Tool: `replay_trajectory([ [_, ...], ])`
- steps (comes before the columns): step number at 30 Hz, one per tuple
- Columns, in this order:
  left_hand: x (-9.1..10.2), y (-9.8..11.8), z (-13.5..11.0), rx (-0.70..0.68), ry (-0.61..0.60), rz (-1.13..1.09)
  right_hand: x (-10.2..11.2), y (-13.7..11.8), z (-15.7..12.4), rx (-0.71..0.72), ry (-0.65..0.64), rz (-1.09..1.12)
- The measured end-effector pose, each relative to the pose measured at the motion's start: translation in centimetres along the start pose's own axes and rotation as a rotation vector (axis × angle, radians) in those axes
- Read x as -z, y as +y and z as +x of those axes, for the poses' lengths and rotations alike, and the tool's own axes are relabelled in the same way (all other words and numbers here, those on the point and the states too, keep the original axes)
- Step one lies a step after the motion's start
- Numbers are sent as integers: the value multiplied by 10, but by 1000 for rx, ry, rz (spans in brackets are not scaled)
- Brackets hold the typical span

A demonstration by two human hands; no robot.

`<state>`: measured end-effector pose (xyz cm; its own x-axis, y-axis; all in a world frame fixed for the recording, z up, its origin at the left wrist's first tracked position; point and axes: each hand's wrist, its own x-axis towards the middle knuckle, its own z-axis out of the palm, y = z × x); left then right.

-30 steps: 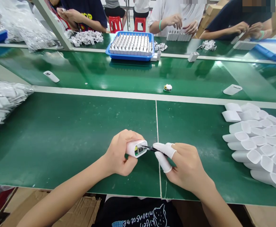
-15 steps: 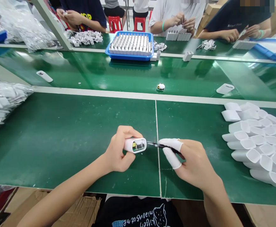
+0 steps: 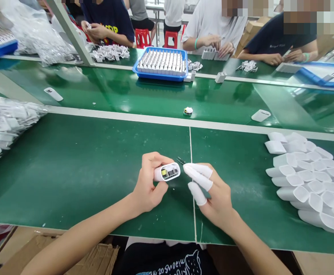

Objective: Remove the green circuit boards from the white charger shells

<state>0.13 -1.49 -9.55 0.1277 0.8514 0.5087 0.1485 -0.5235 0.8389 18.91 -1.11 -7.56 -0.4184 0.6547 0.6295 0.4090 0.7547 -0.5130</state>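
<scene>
My left hand (image 3: 148,187) is closed around a white plastic charger housing (image 3: 158,174), whose open end faces right. Inside that opening shows a circuit board (image 3: 169,172) with a yellow part and dark parts. Just to the right, my right hand (image 3: 212,194) wears white finger cots on its thumb and fingers. It holds dark tweezers (image 3: 180,160); only their thin tips show past the fingers, close to the housing's upper right edge. The rest of the tweezers is hidden behind the fingers. I cannot tell if the tips touch the housing.
Several empty white housings (image 3: 304,175) lie in rows at the right. A bag of white parts (image 3: 3,126) is at the left. On the green belt beyond lie a small circuit board (image 3: 187,111) and two housings (image 3: 260,115). Co-workers sit opposite, behind a blue tray (image 3: 161,78).
My right hand has turned and moved left, and the tweezer tips now point up beside the housing. My left hand and the housing shifted slightly right. Items on the far belt moved left.
</scene>
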Motion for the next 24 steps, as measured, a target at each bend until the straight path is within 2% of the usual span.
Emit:
replay_trajectory([
  [5, -3, -5, -3, -19, 50, 122, -16, -5, -9, 6, -23, -51],
  [9, -8, -6, -5, 21, -4, 154, -22, -1, -13, -19, -36, -129],
  [12, -12, -2, -9, 12, -52, 88, -22, 1, -12, 20, -28, -113],
  [14, -15, 0, -13, 71, -112, 27, -22, -1, -12, 84, -34, -65],
  [18, -17, 1, -15, 319, -257, -97, -19, 2, -12, 184, -96, 9],
  [21, -15, -5, -10, 419, -209, -71, -13, 25, 2, 85, -208, -21],
  [24, -10, -15, -2, 437, -106, 90, -4, 72, 40, -134, -241, -188],
])
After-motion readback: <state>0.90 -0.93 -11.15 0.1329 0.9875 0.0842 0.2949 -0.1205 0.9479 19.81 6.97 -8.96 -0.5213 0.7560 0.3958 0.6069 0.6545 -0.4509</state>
